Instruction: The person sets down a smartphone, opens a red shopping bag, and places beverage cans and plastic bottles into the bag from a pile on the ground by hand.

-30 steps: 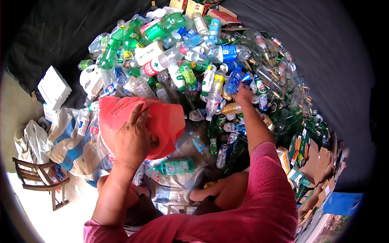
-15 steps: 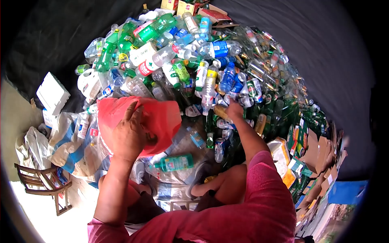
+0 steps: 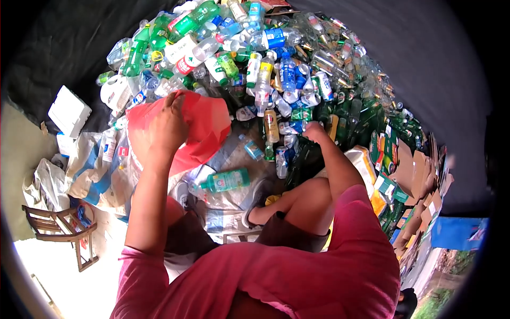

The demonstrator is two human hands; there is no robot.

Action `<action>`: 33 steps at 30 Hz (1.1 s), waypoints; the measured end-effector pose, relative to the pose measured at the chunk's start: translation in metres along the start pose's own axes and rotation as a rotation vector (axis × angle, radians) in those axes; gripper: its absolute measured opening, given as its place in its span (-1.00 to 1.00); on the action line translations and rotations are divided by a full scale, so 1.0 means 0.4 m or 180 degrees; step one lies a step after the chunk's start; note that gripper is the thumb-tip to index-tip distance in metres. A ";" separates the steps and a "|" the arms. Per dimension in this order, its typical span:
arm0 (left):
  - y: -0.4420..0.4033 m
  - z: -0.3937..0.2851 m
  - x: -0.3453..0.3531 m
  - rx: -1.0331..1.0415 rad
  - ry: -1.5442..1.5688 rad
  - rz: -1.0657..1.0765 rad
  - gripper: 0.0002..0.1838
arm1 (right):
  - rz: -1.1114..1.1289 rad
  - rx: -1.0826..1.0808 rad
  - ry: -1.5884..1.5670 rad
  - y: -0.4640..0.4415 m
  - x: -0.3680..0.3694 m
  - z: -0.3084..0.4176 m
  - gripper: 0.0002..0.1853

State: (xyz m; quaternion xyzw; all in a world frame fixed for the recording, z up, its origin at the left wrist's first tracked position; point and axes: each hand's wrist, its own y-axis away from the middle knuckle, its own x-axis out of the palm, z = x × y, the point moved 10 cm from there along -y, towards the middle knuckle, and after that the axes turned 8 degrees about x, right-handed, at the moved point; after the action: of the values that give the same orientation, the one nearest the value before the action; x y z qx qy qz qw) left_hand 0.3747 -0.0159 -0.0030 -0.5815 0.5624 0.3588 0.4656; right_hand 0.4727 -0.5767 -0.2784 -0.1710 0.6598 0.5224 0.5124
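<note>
My left hand point(image 3: 169, 127) is closed on the rim of a red plastic bag point(image 3: 207, 125), holding it up at the left with its mouth partly open. Whatever is inside the bag is hidden. At the front of the bottle and can heap, my right hand point(image 3: 315, 132) has its fingers curled among the cans. What they grip, if anything, does not show. Just left of these fingers lies a blue-and-silver can point(image 3: 289, 128), with a gold can point(image 3: 271, 126) farther left. Below it is another blue-and-silver can point(image 3: 281, 162).
A green-labelled bottle point(image 3: 227, 181) lies on plastic sheeting between my feet. Plastic bottles point(image 3: 199, 17) fill the heap's left; green glass bottles point(image 3: 361, 114) lie right. Flattened cardboard point(image 3: 406, 170) stands at the far right. A wooden chair point(image 3: 58, 226) and white foam box point(image 3: 69, 111) are left.
The view has tipped, so the heap sits higher in the picture. My right hand has come off the gold can, which now points more upright, and moved right. My left hand still holds the bag.
</note>
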 end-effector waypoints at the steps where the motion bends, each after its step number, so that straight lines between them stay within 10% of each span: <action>1: 0.000 0.001 0.002 0.0024 -0.0006 -0.0042 -0.39 | 0.0233 0.0016 0.0102 0.007 0.030 -0.014 -0.74; 6: 0.012 -0.015 -0.029 0.0036 0.0077 -0.0105 -0.41 | -0.0786 -0.0610 -0.0299 0.004 -0.005 0.045 -0.73; 17: 0.015 -0.019 -0.050 0.0042 -0.0238 -0.0173 -0.49 | -0.0328 -0.0651 -0.0363 -0.057 0.155 0.412 0.13; 20: 0.011 -0.002 -0.027 0.0135 -0.0353 -0.0014 -0.16 | -0.0642 -0.0602 -0.0443 -0.066 0.192 0.423 0.05; 25: 0.016 -0.003 -0.023 -0.0087 -0.0447 0.0252 -0.12 | -0.0378 -0.0168 -0.0185 0.000 0.204 0.408 -0.20; 33: 0.054 -0.009 -0.051 -0.0256 -0.0009 0.0386 -0.30 | -0.0178 -0.0969 -0.0309 0.067 0.033 0.376 -0.02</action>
State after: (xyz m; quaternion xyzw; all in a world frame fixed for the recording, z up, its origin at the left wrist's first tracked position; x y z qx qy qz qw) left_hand 0.3507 -0.0113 0.0145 -0.5642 0.5811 0.4094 0.4200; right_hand 0.5215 -0.4320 -0.2651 -0.2395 0.5426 0.6095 0.5261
